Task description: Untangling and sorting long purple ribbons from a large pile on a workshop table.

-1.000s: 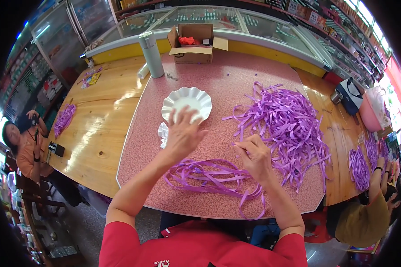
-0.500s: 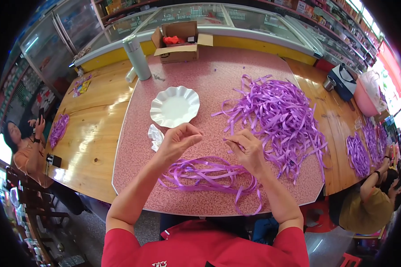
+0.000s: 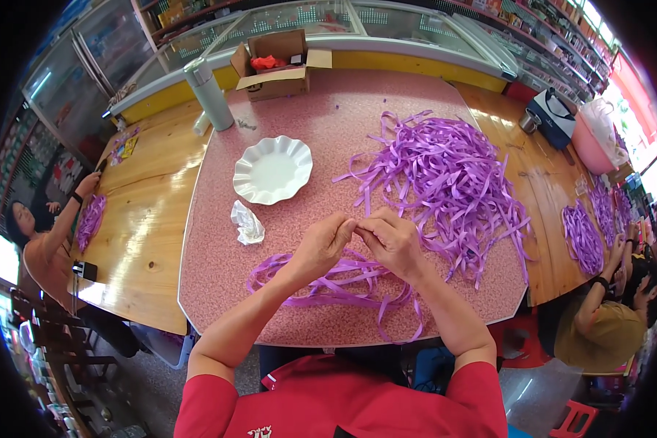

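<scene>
My left hand and my right hand meet at the fingertips above the pink speckled table. Both are closed in a pinch, and whatever lies between the fingers is hidden or too small to make out. Beneath my wrists lies a loose looped bundle of purple ribbon, one loop hanging toward the near edge. A big tangled heap of purple ribbons spreads just beyond my right hand. Ahead on the left sit a white scalloped dish and a crumpled white tissue.
At the back stand a pale green flask and an open cardboard box. Wooden tables flank the pink one, with ribbon bundles on the right. One person is at the left and another at the right.
My hands were apart and have come together, the left moving right and lower. The view has shifted slightly. The person on the left has reached an arm farther over the wooden table.
</scene>
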The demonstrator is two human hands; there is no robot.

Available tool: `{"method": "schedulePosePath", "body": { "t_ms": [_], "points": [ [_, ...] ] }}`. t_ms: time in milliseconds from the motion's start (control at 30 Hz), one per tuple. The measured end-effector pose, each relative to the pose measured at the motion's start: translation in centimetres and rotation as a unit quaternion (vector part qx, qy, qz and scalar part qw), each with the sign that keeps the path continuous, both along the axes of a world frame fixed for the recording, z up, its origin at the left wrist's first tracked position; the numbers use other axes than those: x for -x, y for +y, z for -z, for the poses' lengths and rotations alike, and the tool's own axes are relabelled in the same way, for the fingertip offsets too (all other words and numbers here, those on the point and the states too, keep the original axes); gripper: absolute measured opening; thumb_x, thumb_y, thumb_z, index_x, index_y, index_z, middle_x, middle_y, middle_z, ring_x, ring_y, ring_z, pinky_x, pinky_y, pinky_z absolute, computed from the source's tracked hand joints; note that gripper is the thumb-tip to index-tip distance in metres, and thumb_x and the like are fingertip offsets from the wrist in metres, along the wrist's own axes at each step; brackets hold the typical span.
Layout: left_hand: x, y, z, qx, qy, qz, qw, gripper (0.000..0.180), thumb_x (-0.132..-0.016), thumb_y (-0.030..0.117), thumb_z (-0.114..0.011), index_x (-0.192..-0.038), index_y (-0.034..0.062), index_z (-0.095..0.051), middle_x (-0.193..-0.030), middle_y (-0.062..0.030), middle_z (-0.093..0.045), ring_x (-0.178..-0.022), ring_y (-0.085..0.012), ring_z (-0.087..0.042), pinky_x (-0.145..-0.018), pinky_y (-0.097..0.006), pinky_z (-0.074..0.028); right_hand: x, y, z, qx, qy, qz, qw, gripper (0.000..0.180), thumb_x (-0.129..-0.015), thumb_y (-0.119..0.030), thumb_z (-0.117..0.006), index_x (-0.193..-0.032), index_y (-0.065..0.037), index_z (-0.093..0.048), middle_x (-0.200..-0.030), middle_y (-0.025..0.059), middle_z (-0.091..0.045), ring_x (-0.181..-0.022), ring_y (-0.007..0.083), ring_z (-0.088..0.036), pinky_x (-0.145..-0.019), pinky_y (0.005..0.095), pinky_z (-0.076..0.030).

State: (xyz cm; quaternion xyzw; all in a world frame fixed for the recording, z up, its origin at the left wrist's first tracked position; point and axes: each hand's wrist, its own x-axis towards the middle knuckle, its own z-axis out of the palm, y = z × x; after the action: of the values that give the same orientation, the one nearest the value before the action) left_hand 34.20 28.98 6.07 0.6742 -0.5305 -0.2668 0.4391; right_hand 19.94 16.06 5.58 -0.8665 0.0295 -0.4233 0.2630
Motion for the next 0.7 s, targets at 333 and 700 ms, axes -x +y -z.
{"method": "schedulePosePath", "body": {
  "t_ms": [333, 700],
  "points": [
    [-0.7, 1.5, 0.9, 0.054, 0.08, -0.012, 0.995, 0.029, -0.105, 0.027, -0.049, -0.103, -0.0012, -0.055, -0.087, -0.0079, -0.06, -0.081, -0.0173, -0.056, -0.075, -0.032, -0.047, 0.5, 0.3, -0.9, -0.168, 0.096, -0.037, 0.98, 0.012, -0.083, -0.003, -0.075, -0.095, -0.004, -0.072, -0.084, 0.008, -0.064, -0.074, 0.0205, -0.064, -0.063, 0.0314, -0.051],
    [0.0, 0.3, 1.3, 0.014, 0.072, -0.004, 0.997, 0.033, -0.105, 0.027, -0.05, -0.095, -0.004, -0.056, -0.08, -0.0122, -0.06, -0.075, -0.02, -0.056, -0.072, -0.035, -0.047, 0.3, 0.2, -0.4, -0.076, 0.057, -0.036, 0.995, 0.014, -0.082, -0.001, -0.073, -0.096, -0.004, -0.071, -0.085, 0.0088, -0.064, -0.071, 0.0218, -0.065, -0.06, 0.0319, -0.051]
  ]
}}
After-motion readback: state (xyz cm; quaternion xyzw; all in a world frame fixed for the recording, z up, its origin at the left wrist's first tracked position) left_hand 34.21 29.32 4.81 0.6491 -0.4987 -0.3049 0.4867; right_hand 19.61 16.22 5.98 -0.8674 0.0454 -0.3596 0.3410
